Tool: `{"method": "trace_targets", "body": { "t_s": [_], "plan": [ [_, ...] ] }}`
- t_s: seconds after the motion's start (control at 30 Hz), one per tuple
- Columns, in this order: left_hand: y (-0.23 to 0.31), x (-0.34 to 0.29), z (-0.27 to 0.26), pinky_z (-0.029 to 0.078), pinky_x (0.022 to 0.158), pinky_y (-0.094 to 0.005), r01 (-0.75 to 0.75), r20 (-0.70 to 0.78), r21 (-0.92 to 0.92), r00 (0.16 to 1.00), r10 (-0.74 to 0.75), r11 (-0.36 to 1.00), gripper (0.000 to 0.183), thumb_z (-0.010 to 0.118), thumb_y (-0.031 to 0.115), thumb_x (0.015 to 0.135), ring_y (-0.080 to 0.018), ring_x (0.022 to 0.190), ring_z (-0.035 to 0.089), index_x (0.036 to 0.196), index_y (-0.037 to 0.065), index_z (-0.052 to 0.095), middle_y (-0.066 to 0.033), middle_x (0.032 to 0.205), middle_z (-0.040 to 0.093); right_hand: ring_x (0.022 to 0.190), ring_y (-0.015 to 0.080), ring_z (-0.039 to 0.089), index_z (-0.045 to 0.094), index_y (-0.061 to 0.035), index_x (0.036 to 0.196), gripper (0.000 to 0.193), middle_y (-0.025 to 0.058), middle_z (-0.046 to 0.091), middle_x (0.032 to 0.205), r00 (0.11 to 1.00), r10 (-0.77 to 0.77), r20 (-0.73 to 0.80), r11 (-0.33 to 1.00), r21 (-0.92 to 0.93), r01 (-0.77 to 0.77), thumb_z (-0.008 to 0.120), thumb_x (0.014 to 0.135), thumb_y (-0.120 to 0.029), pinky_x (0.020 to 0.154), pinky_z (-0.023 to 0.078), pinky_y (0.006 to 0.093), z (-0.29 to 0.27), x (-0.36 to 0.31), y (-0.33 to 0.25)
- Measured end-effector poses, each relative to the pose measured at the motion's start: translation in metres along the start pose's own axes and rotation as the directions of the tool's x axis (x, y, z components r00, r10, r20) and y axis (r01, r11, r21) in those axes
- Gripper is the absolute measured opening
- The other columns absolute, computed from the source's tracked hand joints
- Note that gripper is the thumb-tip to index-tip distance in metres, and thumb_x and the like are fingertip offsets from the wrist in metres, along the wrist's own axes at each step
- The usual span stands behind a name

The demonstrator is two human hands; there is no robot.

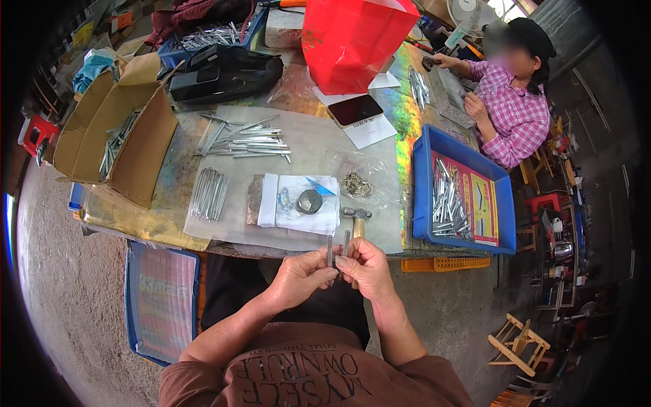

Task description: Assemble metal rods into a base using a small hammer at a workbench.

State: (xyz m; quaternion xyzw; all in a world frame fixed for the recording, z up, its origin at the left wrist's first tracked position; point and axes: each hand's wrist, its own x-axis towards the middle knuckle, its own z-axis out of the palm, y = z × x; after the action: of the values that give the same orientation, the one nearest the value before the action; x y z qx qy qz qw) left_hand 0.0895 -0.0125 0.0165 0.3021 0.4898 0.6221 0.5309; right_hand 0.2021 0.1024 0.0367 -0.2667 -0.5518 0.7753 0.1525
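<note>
My left hand (pixel 298 277) and my right hand (pixel 367 270) meet just off the table's front edge. A slim metal rod (pixel 330 249) stands upright in my left fingertips. Between my right thumb and fingers is a second slim metal rod (pixel 346 240), slightly tilted. Behind my right hand lies a hammer (pixel 357 214), its wooden handle partly hidden. A dark round metal block (pixel 310 201) rests on a white paper pad (pixel 268 203) in front of me. Beside it, small brass-coloured parts (pixel 357 184) sit on clear plastic.
A row of rods (pixel 209 195) and a looser pile (pixel 247 141) lie left. An open cardboard box (pixel 152 159) holds more. At right stands a blue tray (pixel 505 207) with rods. A phone (pixel 355 110) and red bag (pixel 352 47) are behind. Another person (pixel 519 102) works at far right.
</note>
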Motion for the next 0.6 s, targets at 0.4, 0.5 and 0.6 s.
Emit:
{"method": "trace_targets", "body": {
  "t_s": [0.4,0.5,0.6],
  "plan": [
    [0.007,-0.004,0.0,0.041,0.056,-0.0172,0.004,-0.006,0.081,1.0,-0.004,0.997,0.032,0.053,0.004,0.081,-0.0019,0.064,0.047,0.113,0.006,0.049,0.0015,0.075,0.057,0.051,0.0036,0.044,0.054,-0.0018,0.079,0.013,-0.0009,0.052,0.063,0.997,-0.06,-0.04,0.994,-0.098,0.056,0.057,0.082,-0.014,0.045,0.036,0.0162,0.014,-0.007,0.003],
    [0.006,-0.003,0.0,0.041,0.057,-0.0171,-0.009,0.014,0.006,1.0,0.009,1.0,0.033,0.053,0.003,0.081,-0.0021,0.066,0.048,0.114,0.006,0.049,0.0008,0.076,0.057,0.051,0.0036,0.044,0.054,-0.0017,0.078,0.013,-0.0011,0.052,0.063,0.997,-0.064,-0.044,0.991,-0.123,0.058,0.057,0.082,-0.014,0.045,0.036,0.0163,0.015,-0.008,0.002],
    [0.004,-0.003,-0.001,0.041,0.057,-0.017,-0.027,0.022,-0.02,0.999,0.028,0.999,0.033,0.052,0.002,0.082,-0.0026,0.067,0.049,0.115,0.006,0.048,-0.0004,0.078,0.058,0.051,0.0035,0.044,0.055,-0.0018,0.078,0.013,-0.0013,0.052,0.062,0.997,-0.063,-0.045,0.99,-0.13,0.057,0.057,0.081,-0.014,0.045,0.036,0.0164,0.015,-0.008,0.004]
  ]
}}
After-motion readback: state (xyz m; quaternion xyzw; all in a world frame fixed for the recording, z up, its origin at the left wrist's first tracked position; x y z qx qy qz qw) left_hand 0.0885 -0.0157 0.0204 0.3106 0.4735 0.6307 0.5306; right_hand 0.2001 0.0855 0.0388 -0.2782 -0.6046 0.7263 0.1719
